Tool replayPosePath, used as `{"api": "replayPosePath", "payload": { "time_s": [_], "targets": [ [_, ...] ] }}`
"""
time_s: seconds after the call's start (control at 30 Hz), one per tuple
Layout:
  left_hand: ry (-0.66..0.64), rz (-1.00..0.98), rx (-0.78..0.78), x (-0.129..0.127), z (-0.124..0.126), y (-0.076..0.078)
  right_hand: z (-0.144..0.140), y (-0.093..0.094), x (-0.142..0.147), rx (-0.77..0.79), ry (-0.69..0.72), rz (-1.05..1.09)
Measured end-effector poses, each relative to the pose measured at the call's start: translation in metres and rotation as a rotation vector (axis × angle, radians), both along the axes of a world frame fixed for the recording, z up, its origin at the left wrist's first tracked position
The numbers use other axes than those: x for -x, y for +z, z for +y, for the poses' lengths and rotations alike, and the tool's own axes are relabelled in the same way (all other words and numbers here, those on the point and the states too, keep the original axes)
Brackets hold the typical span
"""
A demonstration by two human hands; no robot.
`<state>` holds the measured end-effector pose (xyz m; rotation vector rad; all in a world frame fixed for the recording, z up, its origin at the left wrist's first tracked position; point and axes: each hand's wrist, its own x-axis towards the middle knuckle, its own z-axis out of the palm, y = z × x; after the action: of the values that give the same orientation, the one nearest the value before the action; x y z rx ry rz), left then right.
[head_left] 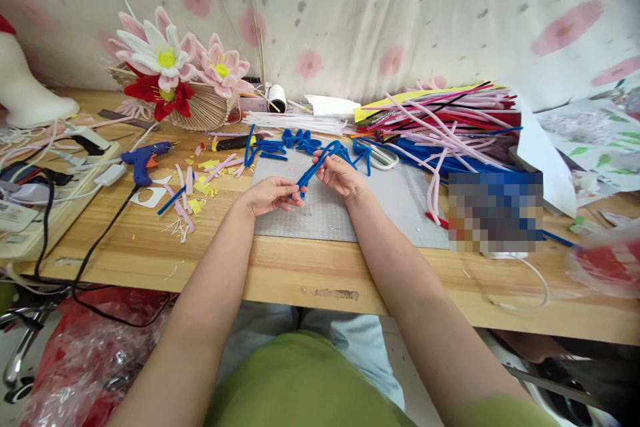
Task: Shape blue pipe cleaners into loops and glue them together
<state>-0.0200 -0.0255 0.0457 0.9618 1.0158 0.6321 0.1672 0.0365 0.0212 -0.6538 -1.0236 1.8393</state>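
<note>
A blue pipe cleaner (314, 172), bent into a narrow loop, is held between my two hands above the grey cutting mat (400, 207). My left hand (276, 196) pinches its lower end between thumb and fingers. At the upper, looped end, my right hand (336, 175) grips it with closed fingertips. Just behind my hands lie several bent blue pipe cleaner pieces (301, 140). A pair of scissors with pale handles (385, 159) rests right of them, its blades partly hidden.
Left of the mat are a blue glue gun (145, 160) and pink and yellow scraps (200, 187). Pipe cleaner flowers on a fan (167, 60) stand behind. A heap of pink pipe cleaners (425, 113) lies back right. A power strip (65, 213) sits far left.
</note>
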Motion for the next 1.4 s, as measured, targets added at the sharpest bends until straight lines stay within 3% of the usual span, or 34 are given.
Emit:
{"api": "replayPosePath", "payload": {
  "time_s": [0.13,0.33,0.77,1.07,1.4],
  "targets": [
    [0.009,0.027,0.004,0.001,0.001,-0.003,0.007,0.000,-0.007,-0.023,-0.131,0.013],
    [0.115,0.022,-0.001,0.000,0.004,-0.006,0.010,-0.001,-0.013,-0.038,-0.164,0.008],
    [0.017,0.035,0.017,0.002,0.004,-0.005,0.005,0.004,-0.009,-0.067,-0.061,0.093],
    [-0.010,0.036,0.007,0.002,0.003,-0.006,0.009,0.001,-0.006,0.041,-0.221,0.156],
    [-0.063,0.070,-0.027,0.001,0.004,-0.010,0.015,-0.005,-0.005,0.128,-0.250,0.197]
  ]
}}
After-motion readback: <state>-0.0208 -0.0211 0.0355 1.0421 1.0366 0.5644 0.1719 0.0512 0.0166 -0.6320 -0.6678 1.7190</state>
